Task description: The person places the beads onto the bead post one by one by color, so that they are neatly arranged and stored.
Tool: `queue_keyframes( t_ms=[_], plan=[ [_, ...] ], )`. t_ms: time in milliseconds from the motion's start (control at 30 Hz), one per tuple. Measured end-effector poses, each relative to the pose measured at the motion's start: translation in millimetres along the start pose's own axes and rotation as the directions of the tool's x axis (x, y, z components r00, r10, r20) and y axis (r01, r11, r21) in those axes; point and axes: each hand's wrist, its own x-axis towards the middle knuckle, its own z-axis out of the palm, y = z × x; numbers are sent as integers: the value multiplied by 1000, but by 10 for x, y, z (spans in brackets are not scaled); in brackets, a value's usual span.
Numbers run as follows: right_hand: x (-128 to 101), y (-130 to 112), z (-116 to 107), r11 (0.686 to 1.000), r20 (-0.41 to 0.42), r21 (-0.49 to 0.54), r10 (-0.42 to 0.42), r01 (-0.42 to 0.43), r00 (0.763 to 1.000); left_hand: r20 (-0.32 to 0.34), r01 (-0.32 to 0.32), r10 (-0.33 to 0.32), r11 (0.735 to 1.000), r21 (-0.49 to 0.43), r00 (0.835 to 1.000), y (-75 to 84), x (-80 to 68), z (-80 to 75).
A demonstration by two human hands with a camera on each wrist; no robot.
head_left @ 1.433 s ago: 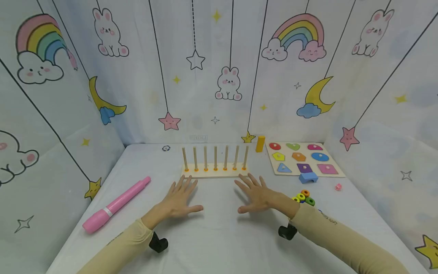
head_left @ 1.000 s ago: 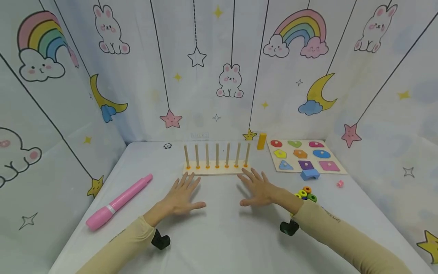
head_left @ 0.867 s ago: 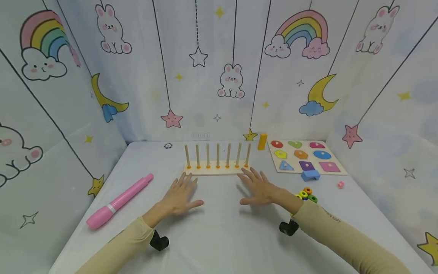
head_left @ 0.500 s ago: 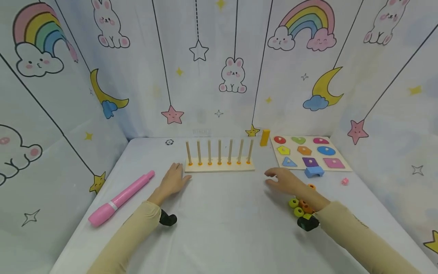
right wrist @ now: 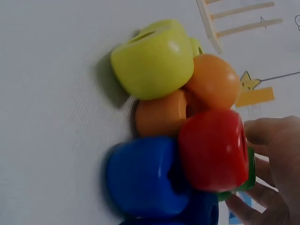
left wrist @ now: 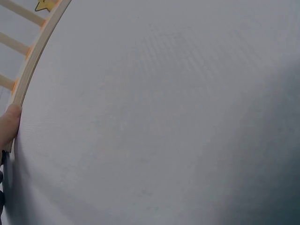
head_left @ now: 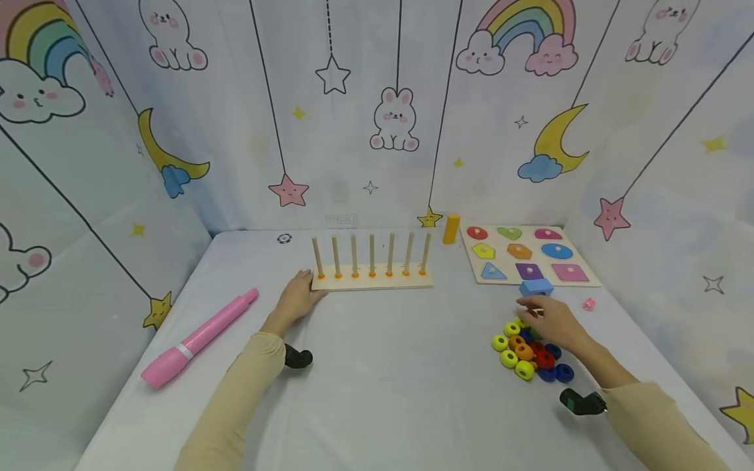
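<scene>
L hand point(head_left: 296, 297) lay flat-ish w/ relaxed fingers on the table point(head_left: 383, 366), a fingertip point(left wrist: 9, 124) touching the left end of the wooden peg rack point(head_left: 371, 278); held nothing. Rack stood at centre-back of table, pegs upright and bare of rings. R hand point(head_left: 556, 324) hovered over the pile of colored rings point(head_left: 527, 350) on the right side of table, fingers point(right wrist: 269, 133) loosely curved beside a red ring point(right wrist: 213, 150) and a green one point(right wrist: 248, 176); whether it gripped one, couldn't tell. Pile also had yellow point(right wrist: 152, 58), orange point(right wrist: 164, 115), blue point(right wrist: 143, 176) rings, touching each other. Blue block point(head_left: 536, 288) just behind the R hand, shape puzzle board point(head_left: 527, 261) behind that. Pink marker toy point(head_left: 197, 340) lay far left.
</scene>
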Motion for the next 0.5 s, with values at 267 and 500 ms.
queue_keyframes(
  t_ms=[267,500],
  plan=[
    [-16,52,0,998,81,-36,-53,56,995,-38,-31,31,999,10,999,-59,-21,-15],
    [26,39,-58,992,186,-47,-106,117,977,-31,-42,43,998,42,999,-32,1,-9]
  ],
)
